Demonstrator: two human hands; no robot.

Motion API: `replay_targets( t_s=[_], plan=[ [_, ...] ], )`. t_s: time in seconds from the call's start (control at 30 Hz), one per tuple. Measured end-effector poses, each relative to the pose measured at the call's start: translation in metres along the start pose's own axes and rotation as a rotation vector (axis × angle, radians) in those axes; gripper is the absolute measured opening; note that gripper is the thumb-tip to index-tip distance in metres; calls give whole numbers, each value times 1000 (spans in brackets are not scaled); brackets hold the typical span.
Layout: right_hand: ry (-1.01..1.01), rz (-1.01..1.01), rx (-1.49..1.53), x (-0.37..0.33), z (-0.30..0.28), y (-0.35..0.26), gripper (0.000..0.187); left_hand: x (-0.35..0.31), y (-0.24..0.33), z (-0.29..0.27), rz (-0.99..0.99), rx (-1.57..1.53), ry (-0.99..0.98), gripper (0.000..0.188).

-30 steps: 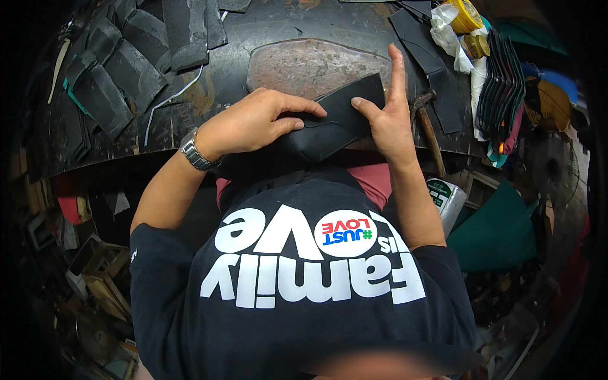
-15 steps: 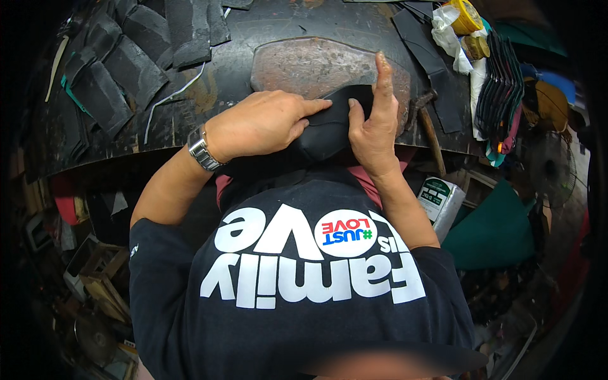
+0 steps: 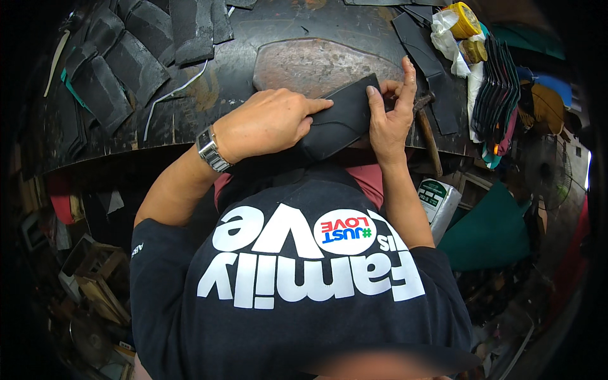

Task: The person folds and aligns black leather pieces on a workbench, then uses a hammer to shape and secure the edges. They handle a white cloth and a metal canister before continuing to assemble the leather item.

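Observation:
A folded black leather-like piece (image 3: 342, 123) with a curved seam lies at the bench's near edge, one corner pointing up and to the right. My left hand (image 3: 263, 123), with a metal watch on its wrist, grips the piece from the left. Its index finger presses flat on top, and the other fingers are bent. At the right edge of the piece is my right hand (image 3: 389, 120). There the thumb lies on the edge, one finger points upward and the others bend in behind. A worn brown slab (image 3: 304, 63) lies just beyond the piece.
Dark cut panels (image 3: 139, 31) cover the bench's left part, beside a white cord (image 3: 174, 95). On the right are a hammer (image 3: 429, 139), a black strip (image 3: 418, 47), a stack of black pieces (image 3: 497, 88) and a yellow container (image 3: 465, 19). A metal can (image 3: 440, 202) stands below the bench edge.
The right hand has moved right and slightly up, and its thumb has reached the piece's edge. More of the piece shows, its corner now higher. My left hand has barely moved.

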State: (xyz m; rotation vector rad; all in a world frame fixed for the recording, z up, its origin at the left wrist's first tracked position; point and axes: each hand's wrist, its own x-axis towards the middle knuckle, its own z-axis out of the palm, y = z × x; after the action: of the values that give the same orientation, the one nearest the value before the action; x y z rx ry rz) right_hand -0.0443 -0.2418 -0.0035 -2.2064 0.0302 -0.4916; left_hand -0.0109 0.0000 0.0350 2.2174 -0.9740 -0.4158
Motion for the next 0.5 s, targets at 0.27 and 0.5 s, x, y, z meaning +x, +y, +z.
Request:
replay_targets(
  t_s=[0.27,0.5],
  plan=[
    [32,-3,53,9,1,0,66,2,-1,0,18,-23,27,43],
    [-36,33,-75,9,1,-3,74,1,-2,1,-20,-37,5,43]
  ],
)
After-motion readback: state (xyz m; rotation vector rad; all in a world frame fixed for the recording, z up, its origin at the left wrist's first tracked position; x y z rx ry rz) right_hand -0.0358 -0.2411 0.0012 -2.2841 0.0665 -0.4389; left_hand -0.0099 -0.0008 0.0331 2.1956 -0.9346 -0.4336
